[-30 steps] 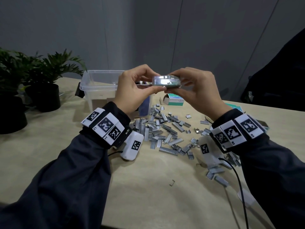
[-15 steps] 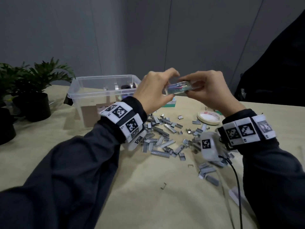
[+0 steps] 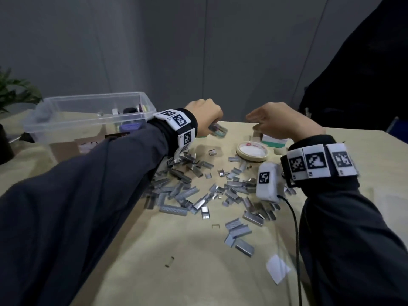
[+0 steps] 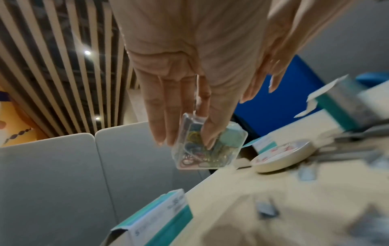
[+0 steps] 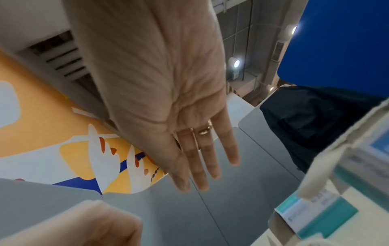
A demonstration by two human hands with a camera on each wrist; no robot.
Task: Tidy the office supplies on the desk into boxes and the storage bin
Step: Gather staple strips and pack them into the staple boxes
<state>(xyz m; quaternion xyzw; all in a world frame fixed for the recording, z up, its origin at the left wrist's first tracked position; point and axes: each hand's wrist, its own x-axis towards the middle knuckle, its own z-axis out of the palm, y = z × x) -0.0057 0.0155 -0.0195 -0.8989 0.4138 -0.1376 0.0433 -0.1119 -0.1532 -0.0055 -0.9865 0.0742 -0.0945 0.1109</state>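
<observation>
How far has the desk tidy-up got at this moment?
Partly done. A few items already lie in the clear storage bin. In hand: the left hand grips a small clear box of coloured paper clips; the right hand is empty, fingers straight. Left: the heap of loose staple strips, the tape roll and the open teal cardboard boxes on the desk.

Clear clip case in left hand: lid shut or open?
Looks shut. In the left wrist view the clear clip case hangs tilted from the left hand and the coloured clips stay inside.
</observation>
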